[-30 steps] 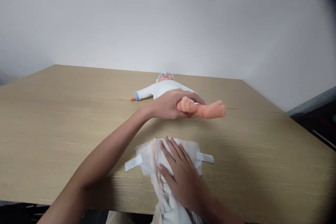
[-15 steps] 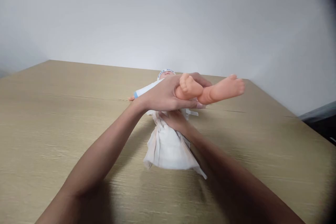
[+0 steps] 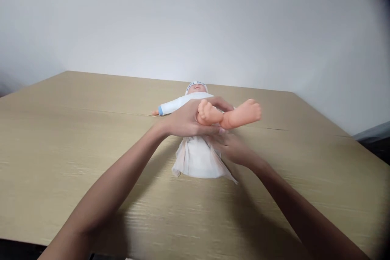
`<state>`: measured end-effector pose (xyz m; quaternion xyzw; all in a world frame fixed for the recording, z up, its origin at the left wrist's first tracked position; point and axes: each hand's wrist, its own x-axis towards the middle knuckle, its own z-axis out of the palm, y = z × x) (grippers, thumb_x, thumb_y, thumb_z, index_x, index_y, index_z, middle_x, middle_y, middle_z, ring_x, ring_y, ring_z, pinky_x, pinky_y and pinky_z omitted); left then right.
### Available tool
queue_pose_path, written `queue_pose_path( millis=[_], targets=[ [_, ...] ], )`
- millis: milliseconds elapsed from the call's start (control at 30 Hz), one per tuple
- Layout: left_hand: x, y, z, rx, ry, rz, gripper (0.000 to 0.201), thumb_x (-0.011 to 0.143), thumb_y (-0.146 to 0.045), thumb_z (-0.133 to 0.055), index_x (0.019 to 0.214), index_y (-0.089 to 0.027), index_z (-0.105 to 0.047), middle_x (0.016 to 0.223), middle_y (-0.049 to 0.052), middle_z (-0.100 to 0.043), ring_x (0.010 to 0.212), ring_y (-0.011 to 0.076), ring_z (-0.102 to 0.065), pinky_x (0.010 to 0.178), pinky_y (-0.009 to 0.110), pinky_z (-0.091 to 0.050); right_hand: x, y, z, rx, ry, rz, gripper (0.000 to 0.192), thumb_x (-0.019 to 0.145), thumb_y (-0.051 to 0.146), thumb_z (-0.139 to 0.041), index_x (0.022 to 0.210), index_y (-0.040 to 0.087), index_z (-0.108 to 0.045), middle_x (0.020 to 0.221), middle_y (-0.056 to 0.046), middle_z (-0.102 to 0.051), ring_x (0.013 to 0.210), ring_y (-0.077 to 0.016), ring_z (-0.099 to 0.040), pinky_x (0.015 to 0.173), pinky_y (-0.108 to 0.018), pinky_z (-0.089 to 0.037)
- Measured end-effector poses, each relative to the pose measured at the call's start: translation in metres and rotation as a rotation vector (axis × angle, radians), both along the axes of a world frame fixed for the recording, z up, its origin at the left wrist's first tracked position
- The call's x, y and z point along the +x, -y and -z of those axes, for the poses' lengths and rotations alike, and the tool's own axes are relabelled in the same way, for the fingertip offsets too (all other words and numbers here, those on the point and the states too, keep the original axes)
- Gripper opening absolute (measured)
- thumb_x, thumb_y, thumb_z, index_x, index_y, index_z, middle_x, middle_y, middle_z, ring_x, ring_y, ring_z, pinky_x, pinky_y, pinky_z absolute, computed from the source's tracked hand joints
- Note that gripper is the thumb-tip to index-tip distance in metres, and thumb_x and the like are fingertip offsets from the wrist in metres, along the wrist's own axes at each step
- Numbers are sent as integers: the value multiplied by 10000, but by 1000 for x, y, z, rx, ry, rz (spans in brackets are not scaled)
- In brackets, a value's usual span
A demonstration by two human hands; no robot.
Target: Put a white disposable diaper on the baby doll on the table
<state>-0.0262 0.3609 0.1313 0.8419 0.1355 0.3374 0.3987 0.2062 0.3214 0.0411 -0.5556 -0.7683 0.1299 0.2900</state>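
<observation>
Left hand [image 3: 185, 121] clasps both peach plastic legs [image 3: 231, 116] of white-shirted baby doll [image 3: 190, 103], raised; right hand [image 3: 233, 148] fingers tucked beneath on white paper diaper [image 3: 198, 162], grip unclear; doll's long axis toward wooden table [image 3: 76, 138] far edge.

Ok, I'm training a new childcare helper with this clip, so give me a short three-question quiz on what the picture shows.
1. True or false: the left hand holds the doll's legs raised off the table.
2. Which thing does the right hand touch? A) the doll's cap B) the diaper C) the doll's arm
3. Fill in: the doll lies on its ____, head pointing away from the person.

Key
1. True: the left hand's grip closes around the ankles, feet in the air.
2. B: it rests on the diaper's right edge, below the lifted legs.
3. back.
</observation>
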Motion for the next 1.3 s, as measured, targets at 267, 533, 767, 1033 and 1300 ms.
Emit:
queue_pose_path(
  millis=[267,533,767,1033,1300],
  targets=[
    [3,22,33,39,-6,-48,477,885,-382,-854,1318,-235,-717,1316,97,-747,1183,263,-699,1037,417,-547,-9,61,-17,218,-204,-33,616,999,513,-706,1527,227,-568,1509,-130,-662,1439,-350,-587,1206,-545,-480],
    [-51,39,56,405,-249,-151,423,934,-453,-800,1311,-275,-736,1297,90,-748,1243,314,-643,1127,496,-488,29,45,-11,230,-118,-435,554,1003,294,-638,1553,313,-575,1520,-56,-675,1416,-320,-625,1209,-510,-512],
    [-103,36,116,546,-465,-53,773,777,-75,-706,1511,-289,-592,1610,81,-583,1538,381,-412,1254,595,-395,69,43,23,313,244,-573,436,984,162,-492,1346,271,-709,1494,-73,-697,1484,-295,-576,1276,-586,-403],
    [-101,38,126,537,-552,-54,925,669,43,-626,1535,-277,-565,1670,72,-518,1554,371,-380,1250,576,-404,76,37,19,262,388,-600,437,1017,85,-526,1338,291,-740,1532,-71,-679,1496,-274,-573,1230,-534,-484],
    [-80,64,103,362,-529,-166,302,1064,-358,-550,1330,-259,-652,1477,88,-654,1446,347,-499,1225,536,-410,63,52,-3,139,324,-523,384,1058,271,-567,1417,269,-706,1433,-109,-729,1412,-309,-640,1217,-563,-495]
  ],
)
